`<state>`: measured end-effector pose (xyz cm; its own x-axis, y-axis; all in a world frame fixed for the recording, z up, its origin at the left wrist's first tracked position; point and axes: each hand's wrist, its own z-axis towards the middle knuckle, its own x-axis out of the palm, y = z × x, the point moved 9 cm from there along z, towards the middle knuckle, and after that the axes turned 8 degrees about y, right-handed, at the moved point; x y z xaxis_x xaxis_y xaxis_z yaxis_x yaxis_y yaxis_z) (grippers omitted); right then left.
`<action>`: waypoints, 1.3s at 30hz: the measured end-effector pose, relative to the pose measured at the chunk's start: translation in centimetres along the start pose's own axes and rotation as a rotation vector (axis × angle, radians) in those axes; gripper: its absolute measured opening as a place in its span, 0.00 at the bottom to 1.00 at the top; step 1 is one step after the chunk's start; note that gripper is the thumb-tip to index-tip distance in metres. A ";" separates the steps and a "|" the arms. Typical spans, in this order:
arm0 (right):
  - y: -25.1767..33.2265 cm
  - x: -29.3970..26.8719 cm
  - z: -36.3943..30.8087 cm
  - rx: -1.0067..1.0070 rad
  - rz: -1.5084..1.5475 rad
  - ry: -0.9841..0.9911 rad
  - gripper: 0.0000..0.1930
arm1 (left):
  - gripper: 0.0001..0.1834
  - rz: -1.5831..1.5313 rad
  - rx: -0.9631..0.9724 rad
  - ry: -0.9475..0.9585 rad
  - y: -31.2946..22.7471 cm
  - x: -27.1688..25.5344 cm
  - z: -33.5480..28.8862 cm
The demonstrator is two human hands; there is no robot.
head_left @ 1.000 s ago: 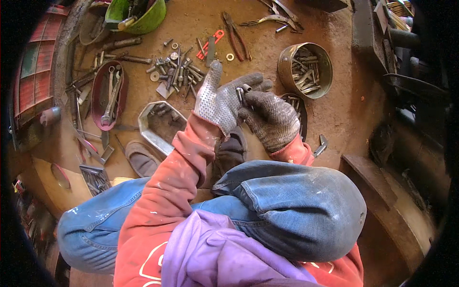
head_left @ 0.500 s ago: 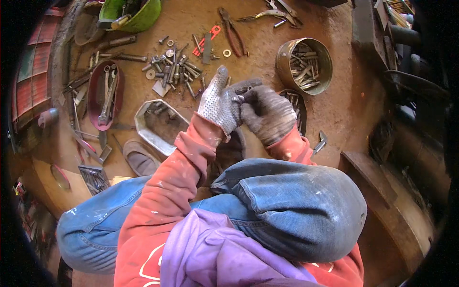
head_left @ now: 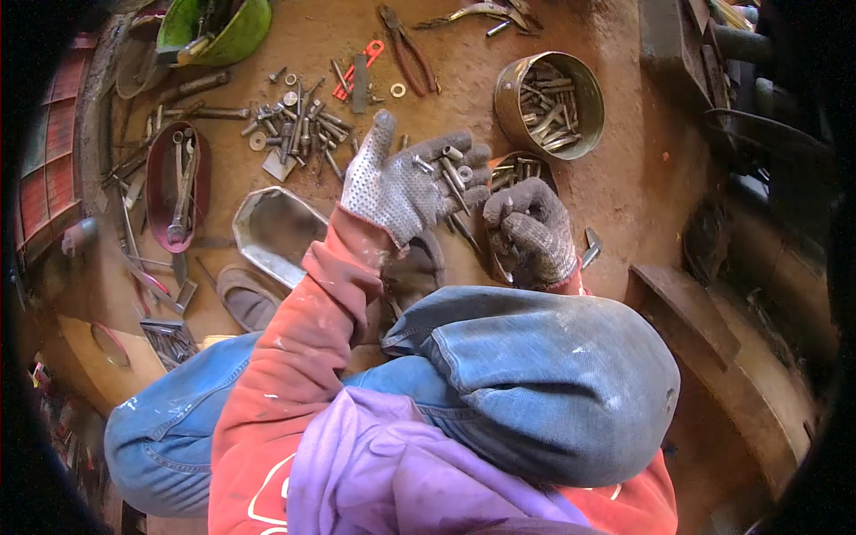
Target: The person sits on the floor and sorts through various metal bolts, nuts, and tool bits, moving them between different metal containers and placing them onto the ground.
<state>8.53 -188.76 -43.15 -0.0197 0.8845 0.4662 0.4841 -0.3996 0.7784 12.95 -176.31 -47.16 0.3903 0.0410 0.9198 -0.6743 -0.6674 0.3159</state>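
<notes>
My left hand (head_left: 392, 189), in a grey dotted glove, is turned palm up with its fingers stretched out. Across those fingers lie several small bolts (head_left: 455, 176) and what looks like a small washer or nut. Just to the right, my gloved right hand (head_left: 535, 234) is curled closed; whatever is between its fingers is hidden. Partly behind it stands a low container (head_left: 555, 169) with bolts inside. Beyond my left hand a loose heap of bolts (head_left: 308, 129) and washers is spread on the brown floor.
A round tin (head_left: 506, 111) full of metal pieces stands at far right. Pliers (head_left: 408, 52) lie beyond the heap. To the left are a reddish oval tray (head_left: 202, 183) with wrenches, an angular metal tray (head_left: 242, 234) and a green container (head_left: 254, 34). A steel ledge (head_left: 687, 312) rises at right.
My hands have come apart. The left has turned its palm up and spread its fingers, showing the bolts; the right has drawn back toward me. The whole view has shifted slightly.
</notes>
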 end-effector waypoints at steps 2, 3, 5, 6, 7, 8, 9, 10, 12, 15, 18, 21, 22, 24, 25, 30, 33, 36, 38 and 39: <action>0.3 0.3 0.0 -0.047 -0.052 -0.034 0.14 | 0.50 -0.018 -0.003 0.038 0.0 0.4 -0.1; 0.5 0.9 0.2 -0.035 0.008 -0.106 0.17 | 0.49 -0.023 -0.003 0.035 -0.1 0.5 -0.1; 0.3 0.6 0.3 -0.026 0.069 -0.178 0.19 | 0.48 -0.025 -0.005 0.033 -0.2 0.5 -0.2; 0.7 0.5 0.6 -0.080 -0.063 -0.140 0.20 | 0.48 -0.046 -0.011 0.040 -0.2 0.5 -0.2; 1.0 0.5 0.8 -0.108 -0.130 -0.120 0.20 | 0.47 -0.067 -0.017 0.046 -0.1 0.6 -0.2; 1.5 0.7 1.0 -0.137 -0.196 -0.102 0.21 | 0.47 -0.065 -0.018 0.047 -0.2 0.2 -0.1; 2.1 1.5 1.4 -0.062 -0.259 -0.103 0.19 | 0.46 -0.056 -0.033 0.089 -0.2 0.4 0.0; 2.2 2.0 1.7 0.012 -0.323 -0.105 0.18 | 0.46 -0.048 -0.048 0.131 -0.1 0.7 0.1; 1.9 2.2 2.4 -0.014 -0.480 -0.125 0.16 | 0.45 -0.021 -0.051 0.129 0.0 1.1 0.1; 3.1 3.2 3.1 -0.089 -0.874 -0.153 0.12 | 0.45 0.033 -0.035 0.102 0.3 1.5 0.1; 4.1 5.5 3.4 -0.215 -1.318 -0.092 0.09 | 0.44 0.081 0.008 0.055 0.0 1.0 -0.1; 3.4 5.6 3.7 -0.118 -1.483 -0.039 0.08 | 0.43 0.110 -0.004 0.051 0.1 -0.1 -0.4; 3.3 5.6 3.7 -0.117 -1.485 -0.042 0.08 | 0.43 0.124 -0.029 0.061 0.3 -0.4 -0.4; 2.0 4.1 3.7 0.046 -1.099 -0.043 0.08 | 0.43 0.121 -0.060 0.076 0.7 -0.8 -0.3; 2.4 4.1 3.5 0.048 -1.103 -0.051 0.08 | 0.44 0.122 -0.084 0.085 1.0 -0.8 -0.3; 1.4 0.3 1.1 0.067 -0.135 -0.147 0.07 | 0.39 0.160 -0.061 0.029 1.4 0.0 0.1; 1.1 -1.4 0.3 -0.028 0.023 -0.090 0.09 | 0.32 0.307 -0.029 0.009 1.3 0.1 0.3; 0.9 -1.8 -0.1 -0.066 -0.039 0.064 0.11 | 0.26 0.393 -0.023 0.051 1.4 -1.4 0.4; 1.3 1.3 1.1 0.000 -0.033 0.023 0.11 | 0.23 0.550 -0.081 0.059 0.4 -2.5 0.2; 1.6 0.5 0.2 -0.092 -0.103 0.045 0.11 | 0.21 0.701 -0.127 0.047 0.5 -2.8 0.3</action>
<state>9.46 -188.90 -41.76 -0.1055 0.9110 0.3987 0.3955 -0.3295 0.8573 11.70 -176.98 -49.66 -0.1872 -0.3324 0.9244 -0.8257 -0.4564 -0.3314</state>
